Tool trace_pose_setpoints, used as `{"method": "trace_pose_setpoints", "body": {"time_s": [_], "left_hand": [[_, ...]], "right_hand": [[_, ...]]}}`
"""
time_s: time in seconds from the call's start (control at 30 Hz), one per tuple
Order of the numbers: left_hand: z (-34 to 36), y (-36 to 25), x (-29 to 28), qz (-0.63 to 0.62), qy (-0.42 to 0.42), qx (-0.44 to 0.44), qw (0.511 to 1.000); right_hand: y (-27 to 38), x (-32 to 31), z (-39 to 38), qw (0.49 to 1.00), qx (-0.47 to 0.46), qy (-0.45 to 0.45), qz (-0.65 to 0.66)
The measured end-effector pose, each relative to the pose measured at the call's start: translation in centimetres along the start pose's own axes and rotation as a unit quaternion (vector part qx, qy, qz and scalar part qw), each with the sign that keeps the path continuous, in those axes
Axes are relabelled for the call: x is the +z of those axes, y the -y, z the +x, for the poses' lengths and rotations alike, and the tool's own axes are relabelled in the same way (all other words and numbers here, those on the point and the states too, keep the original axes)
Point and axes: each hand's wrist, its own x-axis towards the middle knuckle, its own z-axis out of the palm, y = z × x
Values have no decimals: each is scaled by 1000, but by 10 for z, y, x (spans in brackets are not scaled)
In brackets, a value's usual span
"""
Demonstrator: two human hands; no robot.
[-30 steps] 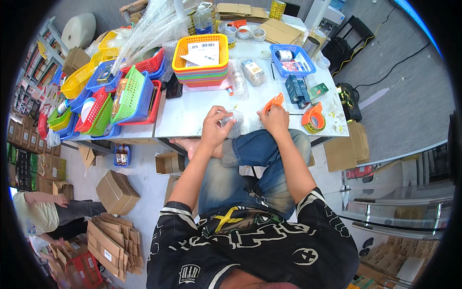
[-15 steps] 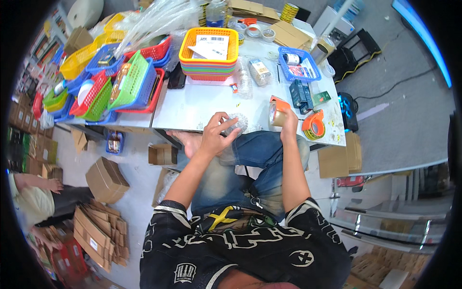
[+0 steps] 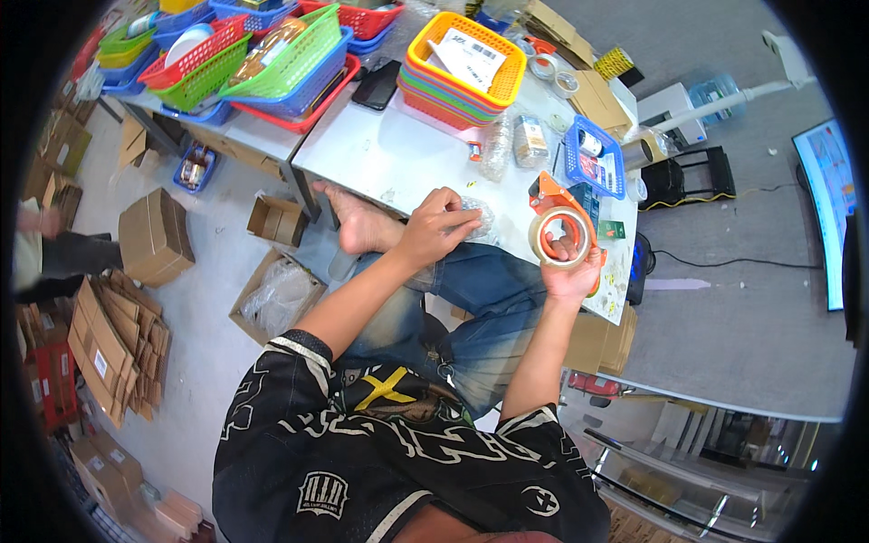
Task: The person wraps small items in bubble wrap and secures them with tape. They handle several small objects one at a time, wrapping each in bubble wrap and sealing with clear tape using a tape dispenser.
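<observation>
My left hand presses its fingers together over a small bundle in clear bubble wrap at the near edge of the white table. What is inside the wrap cannot be made out. My right hand holds an orange tape dispenser up over the table's right side. Its roll of tape faces me side-on, with fingers showing through the core. The dispenser is apart from the bundle.
Beyond the bundle lie a wrapped bottle-shaped roll and a bagged packet. A stack of coloured baskets stands behind, and a blue basket on the right. Cartons stand on the floor at left.
My right hand has turned the dispenser so its roll faces me. My left hand's fingers have come closer together on the bundle. The whole view has swung round.
</observation>
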Motion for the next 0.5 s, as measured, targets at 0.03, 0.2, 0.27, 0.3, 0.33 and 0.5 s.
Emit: {"method": "trace_pose_setpoints", "body": {"time_s": [0.03, 0.2, 0.27, 0.3, 0.33, 0.5], "left_hand": [[0, 0, 1, 0, 0, 0, 1000], [-4, 2, 5, 3, 7, 8, 1000], [-6, 3, 7, 10, 7, 11, 1000], [-6, 4, 7, 13, 5, 13, 1000], [-5, 3, 7, 16, 3, 14, 1000], [-7, -2, 9, 3, 21, -3, 1000]], "right_hand": [[1, 8, 2, 1000, 12, 16, 2], [3, 45, 19, 985, 87, 11, -152], [-11, 74, 25, 969, 68, -30, -235], [-15, 81, 30, 962, 67, -20, -262], [-18, 87, 35, 955, 67, -10, -289], [-25, 92, 48, 933, 82, -8, -350]]}}
